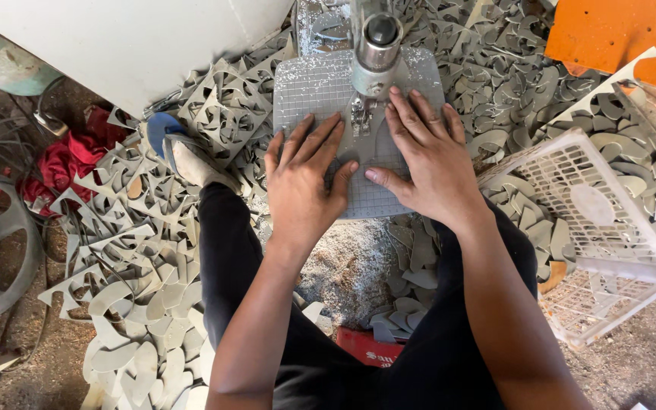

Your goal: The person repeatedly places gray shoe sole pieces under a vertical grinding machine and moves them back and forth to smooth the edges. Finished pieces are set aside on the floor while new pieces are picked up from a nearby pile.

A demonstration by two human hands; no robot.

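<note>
Flat and spread, the left hand [305,182] and right hand [427,156] press a thin grey sheet piece [377,148] onto the gridded work plate [320,83], just before the machine's needle post [377,45].

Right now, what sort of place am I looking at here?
Probably a small cutting workshop, perhaps for shoe parts. Both hands press a flat grey piece on a machine's gridded plate, with heaps of grey offcuts and a white basket around.
</note>
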